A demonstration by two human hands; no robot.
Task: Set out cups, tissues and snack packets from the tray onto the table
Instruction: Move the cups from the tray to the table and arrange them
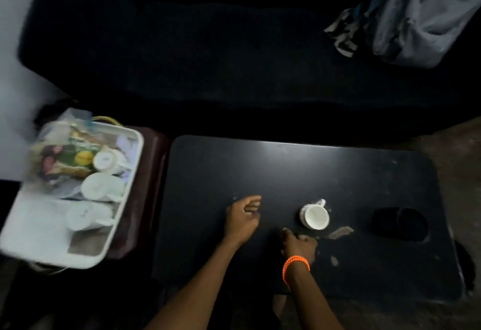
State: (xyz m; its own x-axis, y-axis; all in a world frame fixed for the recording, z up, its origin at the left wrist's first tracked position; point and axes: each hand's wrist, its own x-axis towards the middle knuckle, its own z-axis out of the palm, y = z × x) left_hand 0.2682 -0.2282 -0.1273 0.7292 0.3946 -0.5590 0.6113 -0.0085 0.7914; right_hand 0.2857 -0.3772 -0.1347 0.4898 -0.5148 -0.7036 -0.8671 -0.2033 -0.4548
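Observation:
One white cup (316,216) stands upright on the black table (286,173), handle pointing away from me. My right hand (299,246), with an orange bead bracelet on the wrist, rests just below and left of the cup, fingers curled, holding nothing I can see. My left hand (243,216) hovers over the table's middle, fingers loosely apart and empty. To the left, a white tray (31,230) holds three white cups (101,186), snack packets (70,157) and white tissues (127,144).
The tray sits on a dark red stool (153,173) beside the table. A black round object (399,223) lies on the table's right side. Scuffed patches mark the surface near my right hand. A dark sofa (208,56) with a pile of cloth (416,11) lies behind.

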